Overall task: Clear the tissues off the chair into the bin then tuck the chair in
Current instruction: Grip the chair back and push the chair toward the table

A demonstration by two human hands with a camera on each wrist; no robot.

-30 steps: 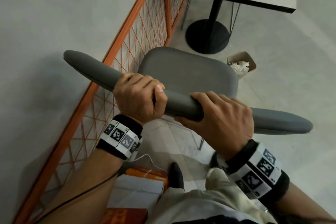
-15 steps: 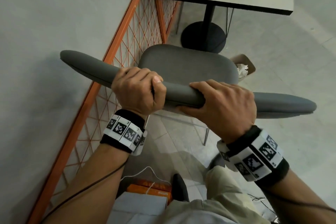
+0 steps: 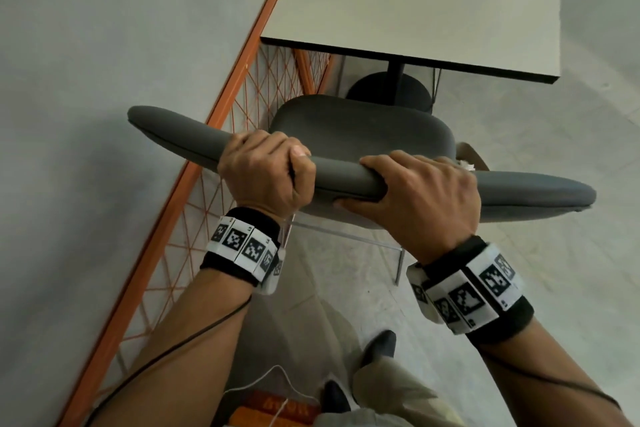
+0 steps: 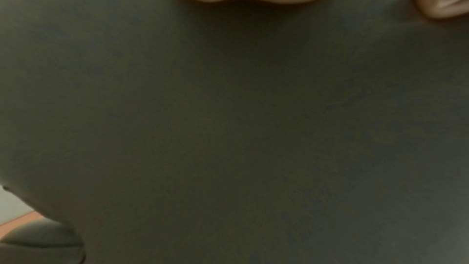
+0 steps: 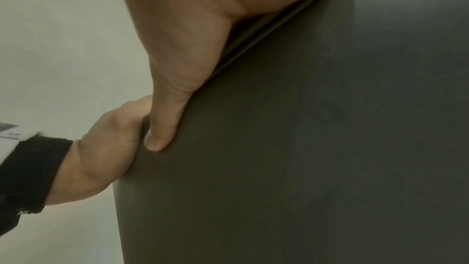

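Left hand (image 3: 266, 173) and right hand (image 3: 420, 198) both gripped the chair (image 3: 363, 128) backrest; the bin (image 3: 472, 158), apparently holding tissues, stood just beside the chair.

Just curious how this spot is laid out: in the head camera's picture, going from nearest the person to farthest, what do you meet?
Shoe → left hand and right hand, both gripping the chair back → chair seat → table base → table top.
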